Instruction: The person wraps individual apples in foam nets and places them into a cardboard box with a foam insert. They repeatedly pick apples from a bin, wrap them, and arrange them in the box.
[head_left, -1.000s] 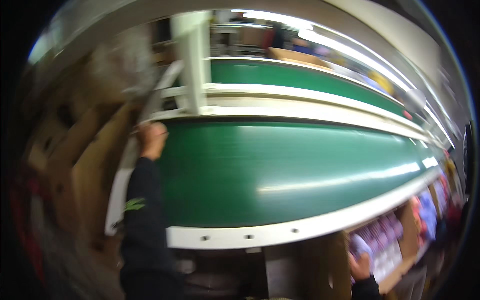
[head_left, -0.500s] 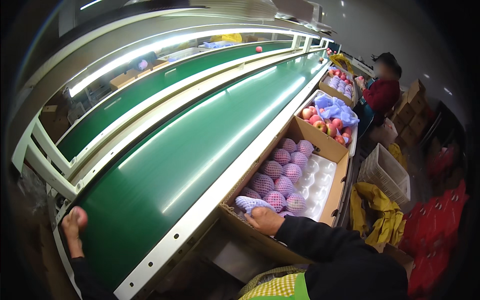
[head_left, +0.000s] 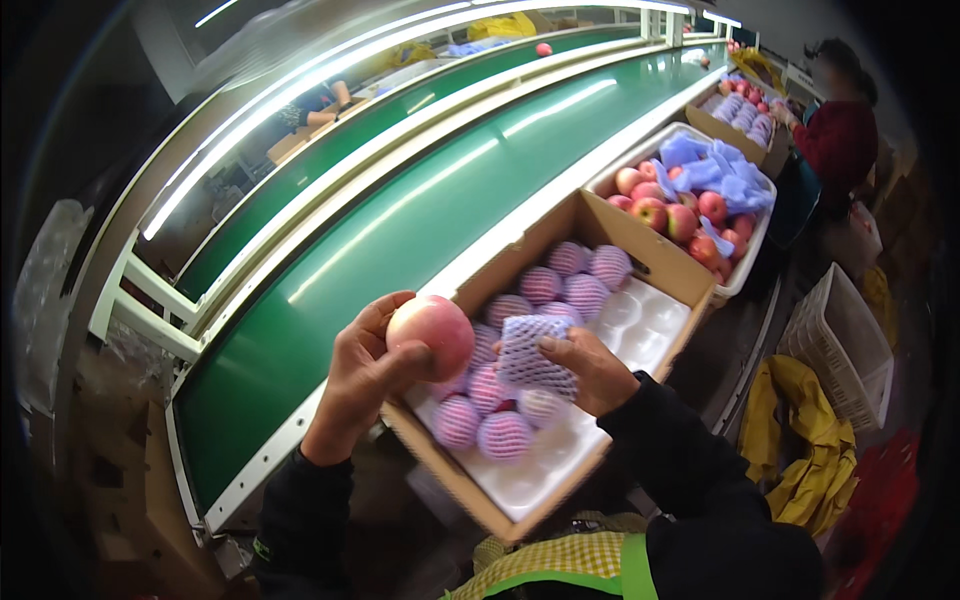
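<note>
since the foam net (head_left: 528, 350) looks limp, my right hand (head_left: 590, 374) pinches its side, while my left hand (head_left: 362, 375) clasps the round apple (head_left: 437, 332), probably for steadiness.

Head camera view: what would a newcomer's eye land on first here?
Probably the pinkish bare apple in the person's left fingers, near the centre, with a pale foam net in the right fingers just to its right. Behind them, a long green conveyor belt sweeps diagonally toward the upper right. Below the belt, net-wrapped fruits sit in an open cardboard box.
</note>
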